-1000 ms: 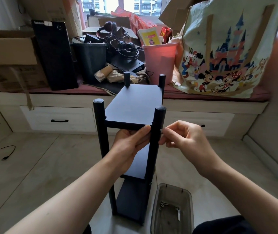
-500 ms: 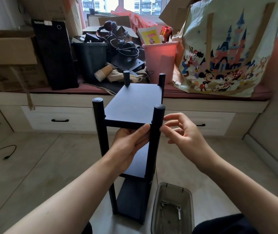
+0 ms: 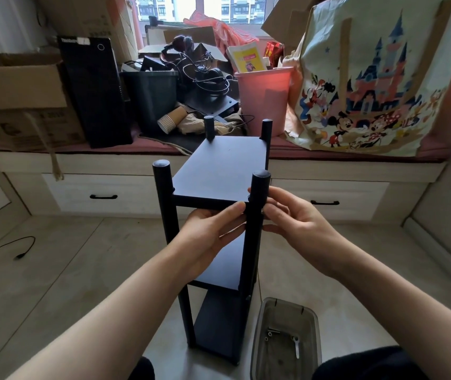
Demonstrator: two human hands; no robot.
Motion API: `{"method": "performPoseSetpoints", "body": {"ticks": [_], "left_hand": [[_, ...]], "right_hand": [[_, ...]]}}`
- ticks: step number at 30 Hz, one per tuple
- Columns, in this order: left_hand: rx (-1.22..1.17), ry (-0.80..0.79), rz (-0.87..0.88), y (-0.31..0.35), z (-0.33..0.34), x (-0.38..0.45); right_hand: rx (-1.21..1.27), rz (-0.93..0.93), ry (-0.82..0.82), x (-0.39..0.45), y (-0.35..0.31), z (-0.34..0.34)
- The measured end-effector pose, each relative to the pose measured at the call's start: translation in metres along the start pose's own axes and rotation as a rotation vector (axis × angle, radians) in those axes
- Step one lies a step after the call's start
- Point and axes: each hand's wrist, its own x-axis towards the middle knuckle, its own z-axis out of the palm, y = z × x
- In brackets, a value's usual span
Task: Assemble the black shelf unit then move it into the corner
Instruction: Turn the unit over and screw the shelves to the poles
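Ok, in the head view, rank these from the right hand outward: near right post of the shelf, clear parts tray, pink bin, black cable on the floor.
1. Near right post: touching the right hand.
2. Clear parts tray: floor, below.
3. Pink bin: bench behind.
4. Black cable: far left floor.

Tiled floor (image 3: 87, 272) carries black shelf unit (image 3: 220, 171), clear tray (image 3: 284, 322), cable (image 3: 7, 252).

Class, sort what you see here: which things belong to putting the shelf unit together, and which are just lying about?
Part of the job:
black shelf unit
left hand
right hand
clear tray holding screws

Just lying about:
cartoon tote bag
pink bin
black bin
paper cups
cardboard boxes
floor cable
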Motion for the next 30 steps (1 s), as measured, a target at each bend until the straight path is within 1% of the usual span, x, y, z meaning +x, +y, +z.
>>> {"method": "performPoseSetpoints", "body": {"ticks": [2,4,6,7,9,10,11,13,14,15,16,17,18,22,25,28,30], "left_hand": [[0.139,0.047,-0.07,0.009,-0.007,-0.005],[0.377,0.117,-0.127,0.022,-0.019,-0.011],[0.599,0.14,-0.15,0.038,-0.032,-0.02],[0.669,0.146,-0.134,0.047,-0.038,-0.025],[0.719,0.188,-0.034,0.065,-0.046,-0.033],[0.707,0.235,0.056,0.071,-0.049,-0.036],[0.689,0.305,0.171,0.076,-0.051,-0.038],[0.653,0.506,0.4,0.078,-0.059,-0.036],[0.631,0.603,0.47,0.077,-0.063,-0.033],[0.616,0.674,0.498,0.075,-0.067,-0.029],[0.61,0.712,0.485,0.072,-0.07,-0.026],[0.605,0.713,0.443,0.069,-0.07,-0.022],[0.579,0.681,0.38,0.066,-0.069,-0.018],[0.422,0.465,0.129,0.06,-0.06,-0.009],[0.436,0.346,-0.003,0.059,-0.061,-0.01],[0.441,0.265,-0.037,0.058,-0.058,-0.009],[0.415,0.277,-0.002,0.058,-0.053,-0.009]], "right_hand": [[-0.002,-0.003,-0.005,0.0,0.0,-0.001],[0.013,-0.001,-0.016,0.0,0.001,-0.002],[0.039,0.004,-0.031,0.001,0.002,-0.003],[0.055,0.004,-0.037,0.001,0.002,-0.003],[0.083,0.001,-0.035,0.001,0.002,-0.003],[0.099,0.001,-0.029,0.002,0.003,-0.003],[0.111,0.002,-0.022,0.002,0.003,-0.003],[0.113,-0.003,-0.013,0.003,0.003,-0.002],[0.111,-0.006,-0.011,0.002,0.004,-0.002],[0.112,-0.007,-0.01,0.002,0.004,-0.001],[0.116,-0.007,-0.009,0.002,0.004,-0.001],[0.12,-0.006,-0.006,0.001,0.004,0.0],[0.121,-0.004,-0.002,0.001,0.004,0.0],[0.112,0.002,0.009,0.0,0.003,0.001],[0.109,-0.007,0.007,-0.001,0.002,0.001],[0.104,-0.01,0.014,-0.001,0.001,0.002],[0.103,-0.008,0.017,-0.001,0.001,0.002]]}}
